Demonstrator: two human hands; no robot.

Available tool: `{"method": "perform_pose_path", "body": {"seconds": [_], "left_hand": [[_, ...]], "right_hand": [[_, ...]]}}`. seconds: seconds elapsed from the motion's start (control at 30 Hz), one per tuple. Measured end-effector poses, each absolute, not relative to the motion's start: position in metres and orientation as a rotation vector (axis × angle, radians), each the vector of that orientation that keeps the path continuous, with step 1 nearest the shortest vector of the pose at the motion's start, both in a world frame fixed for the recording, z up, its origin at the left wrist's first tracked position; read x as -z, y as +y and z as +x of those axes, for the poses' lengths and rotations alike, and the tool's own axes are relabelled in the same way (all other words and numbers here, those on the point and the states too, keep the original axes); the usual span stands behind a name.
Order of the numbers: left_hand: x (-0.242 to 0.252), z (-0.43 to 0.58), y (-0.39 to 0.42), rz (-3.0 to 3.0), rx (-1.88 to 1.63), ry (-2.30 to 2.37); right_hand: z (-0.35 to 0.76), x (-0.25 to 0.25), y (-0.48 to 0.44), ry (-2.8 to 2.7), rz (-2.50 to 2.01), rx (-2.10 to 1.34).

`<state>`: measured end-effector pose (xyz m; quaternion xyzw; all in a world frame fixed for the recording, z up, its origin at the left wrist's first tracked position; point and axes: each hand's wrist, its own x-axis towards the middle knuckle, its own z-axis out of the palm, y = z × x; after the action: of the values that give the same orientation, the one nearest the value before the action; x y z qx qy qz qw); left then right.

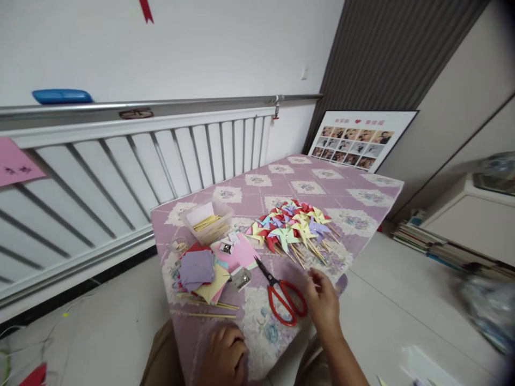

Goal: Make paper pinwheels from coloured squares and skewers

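My left hand rests on the near table edge, its fingers curled in and nothing visible in them. My right hand hovers by the right edge, fingers loosely bent and apart, holding nothing. Just left of it lie red-handled scissors, blades slightly apart. Colourful paper pinwheels on sticks form a pile beyond the scissors. At the left are purple paper squares over yellow and red ones, and pink paper. A clear box holds short sticks. Two thin sticks lie near my left hand.
A floral pink cloth covers the table. Along its left side runs a white radiator with a pipe above. A framed photo board leans behind the far end. Books are stacked on the floor at right.
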<state>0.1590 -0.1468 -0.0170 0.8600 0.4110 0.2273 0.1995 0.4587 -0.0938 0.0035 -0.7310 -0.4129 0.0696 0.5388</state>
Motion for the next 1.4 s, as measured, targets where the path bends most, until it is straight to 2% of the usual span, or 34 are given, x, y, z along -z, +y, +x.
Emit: {"method": "perform_pose_path", "body": {"seconds": [0.13,0.23,0.43,0.6,0.83,1.07,1.23,1.4], "left_hand": [[0.001,0.16,-0.152,2.289,-0.627,1.194],[-0.004,0.159,-0.152,2.224,-0.618,1.204],[-0.002,0.154,-0.151,2.182,-0.654,1.181],[-0.001,0.142,-0.147,2.045,-0.877,1.135],[-0.027,0.08,-0.082,1.88,-1.107,1.556],[-0.047,0.05,-0.008,2.073,-0.839,1.774],[-0.054,0.066,0.003,2.142,-0.538,1.839],[-0.048,0.07,0.002,2.144,-0.406,1.865]], "right_hand": [[0.372,-0.007,-0.115,-1.123,-1.597,-0.505],[0.323,0.006,-0.124,-1.202,-1.54,-0.617],[0.291,0.02,-0.13,-1.477,-1.639,-0.437],[0.291,0.017,-0.128,-1.571,-1.663,-0.342],[0.287,0.018,-0.126,-1.665,-1.658,-0.262],[0.284,0.014,-0.125,-1.694,-1.673,-0.242],[0.282,0.012,-0.123,-1.686,-1.682,-0.227],[0.282,0.012,-0.123,-1.688,-1.688,-0.218]]}}
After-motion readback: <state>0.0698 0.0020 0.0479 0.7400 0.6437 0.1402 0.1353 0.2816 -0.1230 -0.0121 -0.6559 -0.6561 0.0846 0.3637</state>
